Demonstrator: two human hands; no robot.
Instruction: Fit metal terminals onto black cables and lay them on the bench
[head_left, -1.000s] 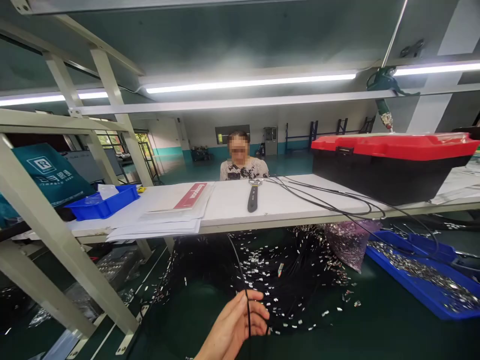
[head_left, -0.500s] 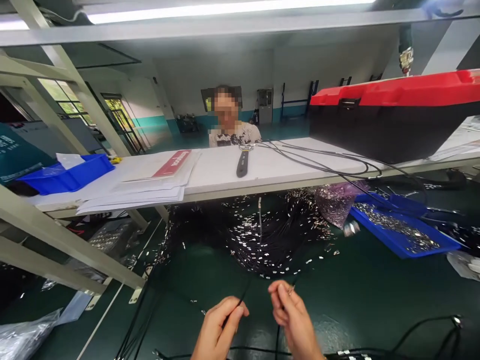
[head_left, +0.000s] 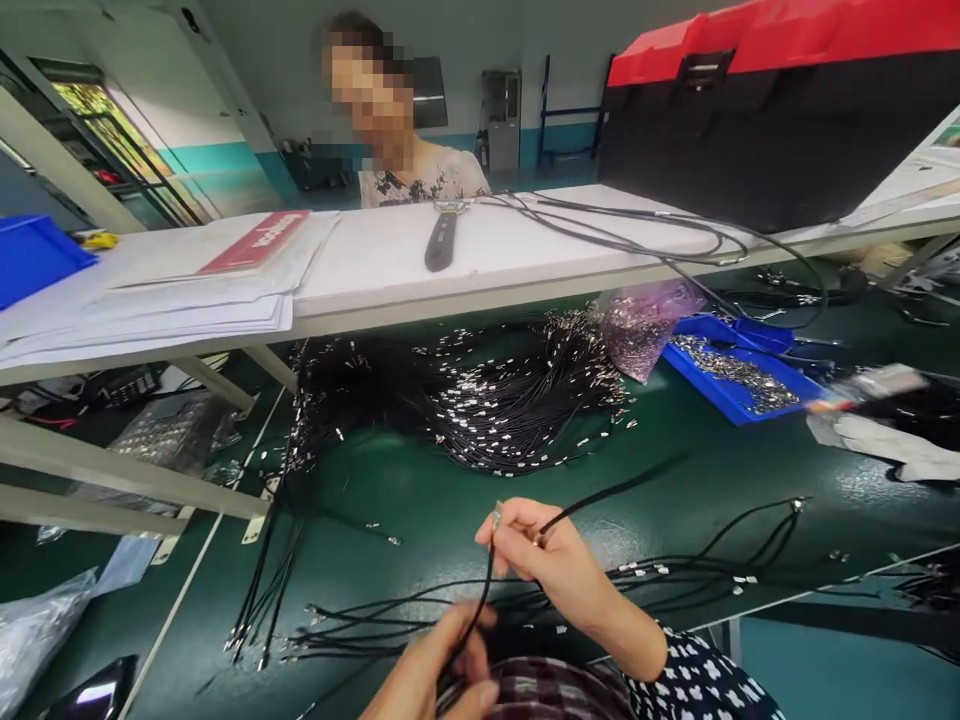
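Observation:
In the head view my right hand point(head_left: 551, 555) pinches a thin black cable point(head_left: 484, 595) close to a small metal connector point(head_left: 496, 514) at its tip. A black length also runs out behind that hand to the right. Lower down, my left hand point(head_left: 446, 665) is curled round the cable, its fingers slightly blurred. Several black cables point(head_left: 390, 605) with metal ends lie on the green tabletop point(head_left: 352, 505) beneath and beside both hands. Further back is a large heap of black cables point(head_left: 510, 400) with silvery ends.
Above the heap stands a white shelf point(head_left: 375, 270) bearing papers point(head_left: 150, 310), a dark-handled tool point(head_left: 441, 238) and a red-and-black toolbox point(head_left: 750, 130). A blue tray of metal parts point(head_left: 742, 405) sits right, beside a pink bag point(head_left: 649, 325). A person point(head_left: 420, 180) is behind the shelf.
My right hand has turned, and the connector end now points up from its fingertips. My left hand has dropped lower along the cable. The view has tilted down and shifted.

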